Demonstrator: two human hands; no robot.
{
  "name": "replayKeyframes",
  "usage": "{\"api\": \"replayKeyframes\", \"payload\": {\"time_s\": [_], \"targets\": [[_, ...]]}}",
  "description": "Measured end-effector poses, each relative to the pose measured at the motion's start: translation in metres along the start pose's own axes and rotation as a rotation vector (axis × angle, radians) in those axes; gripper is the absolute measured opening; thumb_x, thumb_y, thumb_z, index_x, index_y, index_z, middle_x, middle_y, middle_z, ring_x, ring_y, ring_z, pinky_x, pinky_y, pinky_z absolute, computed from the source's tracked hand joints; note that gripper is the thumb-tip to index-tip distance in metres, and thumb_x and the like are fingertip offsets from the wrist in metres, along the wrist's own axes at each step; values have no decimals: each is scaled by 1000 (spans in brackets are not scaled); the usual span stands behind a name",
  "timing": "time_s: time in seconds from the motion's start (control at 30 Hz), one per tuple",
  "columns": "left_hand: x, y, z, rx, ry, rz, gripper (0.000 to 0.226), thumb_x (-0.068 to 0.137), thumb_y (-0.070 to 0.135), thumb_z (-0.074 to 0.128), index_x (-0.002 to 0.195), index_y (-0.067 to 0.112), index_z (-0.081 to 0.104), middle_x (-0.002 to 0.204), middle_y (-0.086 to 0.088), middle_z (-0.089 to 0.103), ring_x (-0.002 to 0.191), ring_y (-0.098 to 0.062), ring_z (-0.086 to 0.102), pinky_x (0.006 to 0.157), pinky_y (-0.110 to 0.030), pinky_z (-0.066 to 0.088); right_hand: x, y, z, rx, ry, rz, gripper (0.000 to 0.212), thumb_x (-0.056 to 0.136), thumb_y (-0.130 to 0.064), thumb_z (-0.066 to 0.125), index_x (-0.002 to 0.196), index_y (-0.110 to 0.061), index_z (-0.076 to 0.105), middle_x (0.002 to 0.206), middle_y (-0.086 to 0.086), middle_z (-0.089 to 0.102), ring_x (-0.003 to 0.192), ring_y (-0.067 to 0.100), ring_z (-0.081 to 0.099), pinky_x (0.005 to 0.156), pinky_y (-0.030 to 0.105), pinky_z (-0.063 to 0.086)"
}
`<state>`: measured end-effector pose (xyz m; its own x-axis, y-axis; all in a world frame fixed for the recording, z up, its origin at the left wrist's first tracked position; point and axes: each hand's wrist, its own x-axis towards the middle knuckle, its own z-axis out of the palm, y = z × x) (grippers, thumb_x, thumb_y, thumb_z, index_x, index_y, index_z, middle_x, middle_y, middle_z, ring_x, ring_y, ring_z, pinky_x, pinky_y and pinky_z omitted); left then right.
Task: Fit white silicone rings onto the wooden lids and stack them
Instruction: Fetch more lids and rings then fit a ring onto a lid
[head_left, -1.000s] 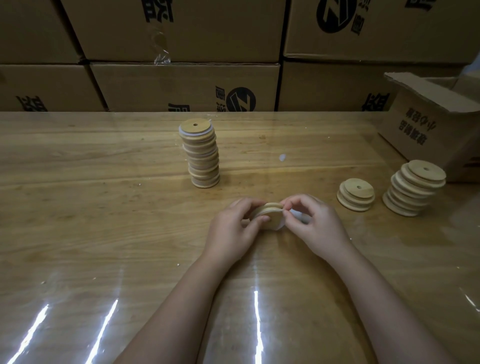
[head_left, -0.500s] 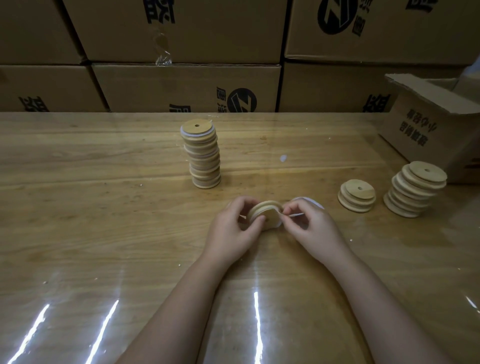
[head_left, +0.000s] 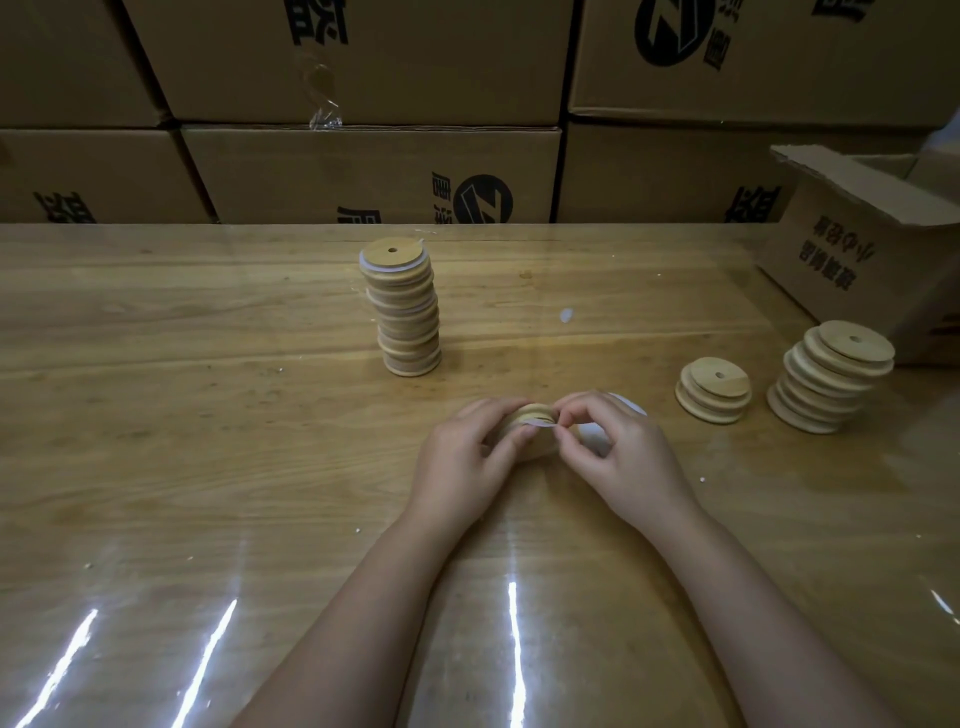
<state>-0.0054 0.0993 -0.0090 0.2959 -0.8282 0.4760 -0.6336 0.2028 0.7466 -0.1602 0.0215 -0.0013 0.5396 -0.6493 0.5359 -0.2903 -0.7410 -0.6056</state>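
- Stacked cardboard cartons with black print are seen along the back.
- The wooden worktop is covered by a glossy clear sheet, and glare streaks are noted toward the near edge.
- An open carton is set at the far right corner.
- The ringed stack stands mid-worktop. It is tall and leans slightly, and white edges are visible between some lids.
- The bare stack and the short bare stack are kept to the right, near the open carton and well apart from the ringed stack.
- The left hand is curled round the wooden lid. The lid is held on edge just above the worktop, in front of the ringed stack.
- On the right hand, thumb and forefinger are pinched on the white silicone ring, which is drawn against the lid's rim.
- More white is glimpsed behind the right hand. Whether it is spare rings cannot be told.

Handling, as judged:
- The lid is taken to be light, stiff and smooth. It is best gripped across its broad faces, so the narrower step is left free for the ring.
- The ring is taken to be thin, soft and stretchy, and likely to spring back or roll off if released early.
- The ring should be pinched close to the rim and walked round bit by bit.
- Given the lean, the finished lid should be set squarely on the ringed stack.
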Motion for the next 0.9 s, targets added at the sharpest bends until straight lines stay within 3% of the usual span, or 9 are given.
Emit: {"api": "replayKeyframes", "payload": {"time_s": [0.2,0.3,0.5,0.63,0.8,0.9], "targets": [[1,1,-1,28,-8,26,28,84,28,61,108,14,69,102,4,68,91,-4,57,77,-26,49,1,-1,-3,30,4,38,13,78,1,68,79,-12,63,88,-13,65,89,-6,56,79,4,36],[2,1,-1,55,-28,36,29,85,29,60,108,13,68,101,2,68,89,-7,57,78,-27,48,1,-2,-5,60,-4,70,13,79,0,68,81,-13,64,88,-19,63,89,-9,56,76,2,35],[2,2,-2,47,-29,48,29,85,26,61,108,12,69,101,2,68,89,-5,57,78,-24,47,1,0,-6,157,-39,173,14,81,-4,67,80,-17,63,89,-17,66,88,-8,58,78,5,39],[2,1,-2,43,-29,51,26,86,20,66,110,10,69,101,0,69,89,-7,58,79,-21,46,2,4,-6,224,-78,276,17,83,-9,67,76,-25,63,90,-21,67,89,-4,61,81,15,46],[1,-1,-3,7,-9,13,26,85,17,68,110,10,69,104,-1,69,93,-8,60,81,-18,46,2,6,-5,171,-103,244,22,84,-16,67,79,-36,61,91,-28,62,88,-6,59,77,9,43],[1,-4,-2,-48,3,-42,26,84,15,69,110,9,68,106,0,68,96,-2,58,83,-11,42,2,9,-4,206,-103,263,21,84,-15,66,80,-36,62,88,-23,64,86,-1,61,80,18,48]]}}
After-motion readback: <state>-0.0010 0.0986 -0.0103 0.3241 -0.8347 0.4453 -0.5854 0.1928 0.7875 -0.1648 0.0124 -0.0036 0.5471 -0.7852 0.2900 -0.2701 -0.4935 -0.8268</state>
